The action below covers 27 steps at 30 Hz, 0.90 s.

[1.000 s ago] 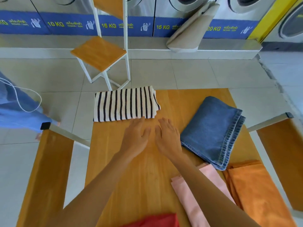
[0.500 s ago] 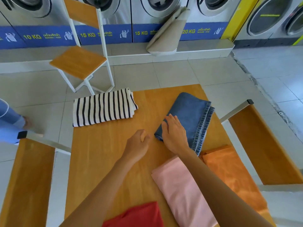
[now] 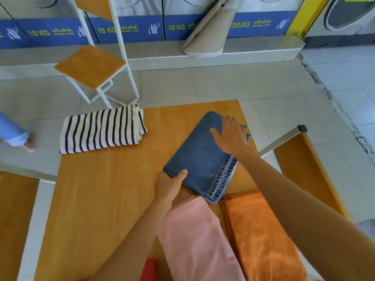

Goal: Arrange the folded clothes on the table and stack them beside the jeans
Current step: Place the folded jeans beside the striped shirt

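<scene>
Folded blue jeans point(image 3: 200, 157) lie at an angle on the right half of the wooden table point(image 3: 105, 199). My left hand point(image 3: 169, 185) grips their near left corner, thumb on top and fingers underneath. My right hand point(image 3: 230, 134) lies on the far right corner, its fingers going over the edge. A folded black-and-white striped top point(image 3: 101, 129) sits at the far left corner of the table. Folded pink cloth point(image 3: 196, 240) and orange cloth point(image 3: 261, 236) lie side by side near me, and a red piece point(image 3: 150, 270) shows at the bottom edge.
Wooden chairs stand at the left point(image 3: 14, 220) and right point(image 3: 304, 167) of the table, and another chair point(image 3: 91, 65) stands on the tiled floor beyond. Washing machines point(image 3: 142, 21) line the back wall. A person's foot point(image 3: 28, 141) is at the far left.
Both hands moved from the bare table onto the jeans: the right went to their far right corner, the left took hold of the near left corner. The jeans have turned slightly.
</scene>
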### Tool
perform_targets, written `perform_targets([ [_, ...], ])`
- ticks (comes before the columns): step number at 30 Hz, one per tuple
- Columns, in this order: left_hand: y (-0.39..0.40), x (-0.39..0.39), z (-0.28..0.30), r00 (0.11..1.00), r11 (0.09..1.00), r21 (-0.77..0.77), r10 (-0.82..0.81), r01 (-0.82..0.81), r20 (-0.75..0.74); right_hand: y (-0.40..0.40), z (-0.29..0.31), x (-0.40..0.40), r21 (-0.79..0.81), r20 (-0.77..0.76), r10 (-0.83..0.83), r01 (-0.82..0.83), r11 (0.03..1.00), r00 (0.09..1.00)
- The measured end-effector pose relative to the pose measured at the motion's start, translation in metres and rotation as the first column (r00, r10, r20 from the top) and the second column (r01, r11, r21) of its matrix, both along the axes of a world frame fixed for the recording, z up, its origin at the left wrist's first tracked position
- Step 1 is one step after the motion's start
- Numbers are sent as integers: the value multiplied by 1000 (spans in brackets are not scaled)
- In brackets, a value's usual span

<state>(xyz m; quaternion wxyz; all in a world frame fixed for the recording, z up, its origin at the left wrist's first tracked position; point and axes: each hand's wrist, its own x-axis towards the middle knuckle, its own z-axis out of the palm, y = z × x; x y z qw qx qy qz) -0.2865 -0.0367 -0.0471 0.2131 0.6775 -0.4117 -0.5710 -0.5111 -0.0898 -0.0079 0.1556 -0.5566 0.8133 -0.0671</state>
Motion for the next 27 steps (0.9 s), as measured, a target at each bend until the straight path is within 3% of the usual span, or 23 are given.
perform_targets([
  [3,-4,-7,-6,999,999,-26,25,-24,20,-11,-13,-32,121,-41,7,-2,993,999],
  [8,-35,-8,-12,997,988,-142,65,-59,40,-9,-30,-57,228,22,-101,93,969,995],
  [11,-46,-10,-12,971,982,-150,142,-114,192,-3,-34,-54,252,12,-143,135,958,990],
  [16,-19,-23,-9,931,996,-84,60,-32,359,14,-34,-53,233,187,-253,207,950,949],
  [20,-8,-24,-10,974,996,-38,87,-81,211,33,-42,-50,212,261,-319,268,940,911],
  [23,-27,-12,-5,991,997,-1,79,-79,105,45,-50,-45,205,409,-411,357,911,815],
  [27,-74,2,10,997,994,-88,71,-69,25,30,-53,-33,140,586,-402,400,906,704],
])
